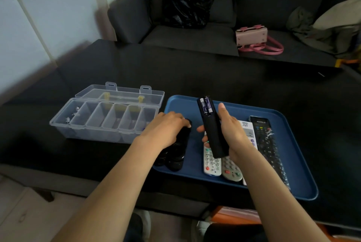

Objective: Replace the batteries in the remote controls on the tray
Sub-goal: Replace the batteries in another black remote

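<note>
black remote (pixel 175 151) partly under left hand (pixel 166 130), organizer box (pixel 105 122) contents unclear

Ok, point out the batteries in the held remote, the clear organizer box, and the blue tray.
batteries (pixel 205 105), head view, on the purple wrap.
clear organizer box (pixel 101 130), head view, on its front wall.
blue tray (pixel 304 187), head view, on its bare right corner.

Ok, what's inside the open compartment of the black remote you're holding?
Two purple batteries sit side by side in the black remote held in the right hand. Their lower ends and contacts are too dark to make out.
</note>
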